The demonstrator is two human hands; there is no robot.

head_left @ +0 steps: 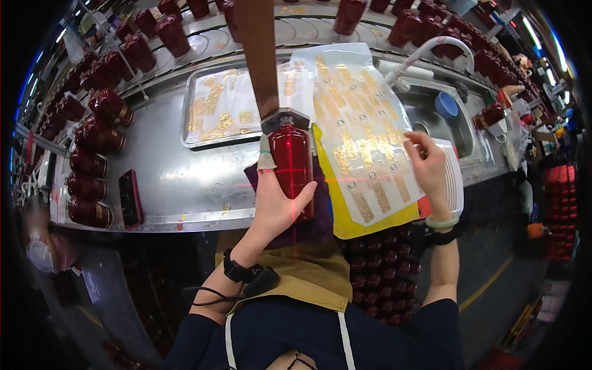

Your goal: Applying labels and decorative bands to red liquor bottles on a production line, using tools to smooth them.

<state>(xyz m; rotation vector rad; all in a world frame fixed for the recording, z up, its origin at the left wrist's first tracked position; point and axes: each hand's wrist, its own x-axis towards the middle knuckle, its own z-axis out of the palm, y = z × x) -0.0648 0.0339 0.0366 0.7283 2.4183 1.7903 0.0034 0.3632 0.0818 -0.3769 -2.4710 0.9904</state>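
Observation:
My left hand (279,200) is wrapped round a dark red glass bottle (292,151), its neck pointing away from me. A pale cover with a teal band sits on one of that hand's fingers. Thin red light lines cross on the bottle. My right hand (430,169) is raised beside the right edge of a clear sheet of gold decals (362,132), its fingers curled together in a pinch. Whatever those fingertips hold, if anything, is too small to make out. Under the decal sheet lies a yellow sheet (351,231).
A brown post (258,61) rises just beyond the bottle. Behind it lies a metal tray (213,143) with gold decal pieces. Red bottles (89,185) line the left side, near a dark phone (130,198). At right are a sink (472,132), blue bowl (446,105) and curved pipe (425,46).

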